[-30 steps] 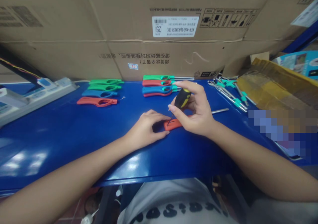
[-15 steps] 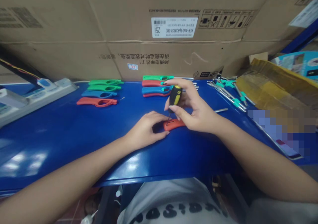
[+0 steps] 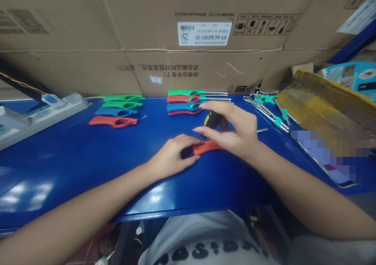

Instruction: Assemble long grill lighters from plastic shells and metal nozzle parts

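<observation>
An orange-red lighter handle (image 3: 208, 147) lies flat on the blue table, with a metal tube (image 3: 262, 130) showing beyond my right hand. My left hand (image 3: 176, 153) grips its left end between thumb and fingers. Over it, my right hand (image 3: 235, 129) holds a black and yellow screwdriver (image 3: 212, 119), tilted, its thin shaft reaching down to the left end of the handle. The exact spot where the tip touches is too small to make out. My right hand covers the middle of the lighter.
Green, blue and red lighter handles (image 3: 113, 121) lie at the left, beside a few small screws (image 3: 143, 117). More lighters with metal tubes (image 3: 185, 98) lie behind my hands. Right: metal tubes with teal parts (image 3: 276, 120), a phone (image 3: 337, 171), a yellow-taped package (image 3: 317, 100). Left: a power strip (image 3: 70, 108).
My right hand has shifted slightly right and its grip on the screwdriver has changed; the screwdriver's handle now leans further to the right. My left hand has stayed on the lighter's end.
</observation>
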A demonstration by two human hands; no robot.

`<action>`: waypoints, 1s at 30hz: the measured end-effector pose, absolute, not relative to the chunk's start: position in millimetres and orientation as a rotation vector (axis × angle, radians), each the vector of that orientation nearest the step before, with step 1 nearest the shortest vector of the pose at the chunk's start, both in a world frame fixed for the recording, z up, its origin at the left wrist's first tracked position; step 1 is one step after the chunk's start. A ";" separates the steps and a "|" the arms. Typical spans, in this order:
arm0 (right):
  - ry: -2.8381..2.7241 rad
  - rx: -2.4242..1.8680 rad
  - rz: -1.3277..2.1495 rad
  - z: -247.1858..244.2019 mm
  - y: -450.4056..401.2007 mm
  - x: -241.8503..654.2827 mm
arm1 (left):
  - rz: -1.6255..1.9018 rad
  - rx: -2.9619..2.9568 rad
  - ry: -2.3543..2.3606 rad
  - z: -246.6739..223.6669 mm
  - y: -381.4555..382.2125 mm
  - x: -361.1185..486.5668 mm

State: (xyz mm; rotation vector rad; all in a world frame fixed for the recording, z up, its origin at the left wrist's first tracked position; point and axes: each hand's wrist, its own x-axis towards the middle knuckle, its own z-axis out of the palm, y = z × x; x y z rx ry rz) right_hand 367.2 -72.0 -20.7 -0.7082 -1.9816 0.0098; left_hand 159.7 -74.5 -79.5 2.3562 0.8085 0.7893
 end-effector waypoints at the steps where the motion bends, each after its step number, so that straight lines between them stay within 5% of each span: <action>1: -1.977 -0.700 -0.031 -20.2 -72.2 367.2 | 0.792 2.356 0.807 -79.6 -74.5 159.8; 6: -2.043 -0.716 0.133 -15.4 -74.4 365.2 | 0.760 2.367 0.802 -80.3 -73.5 159.8; 11: -2.014 -0.663 -0.122 -14.2 -75.6 366.9 | 0.789 2.364 0.793 -82.3 -73.2 160.8; 16: -2.066 -0.663 0.293 -12.6 -75.9 364.1 | 0.761 2.383 0.797 -81.1 -73.9 160.5; 22: -1.962 -0.613 -0.005 -20.1 -75.5 363.5 | 0.770 2.388 0.789 -79.7 -74.4 160.2; 27: -2.057 -0.680 0.334 -24.7 -76.3 361.8 | 0.750 2.408 0.771 -78.5 -74.9 160.0; 30: -2.055 -0.675 0.039 -28.3 -74.2 365.6 | 0.763 2.409 0.743 -79.2 -75.4 159.9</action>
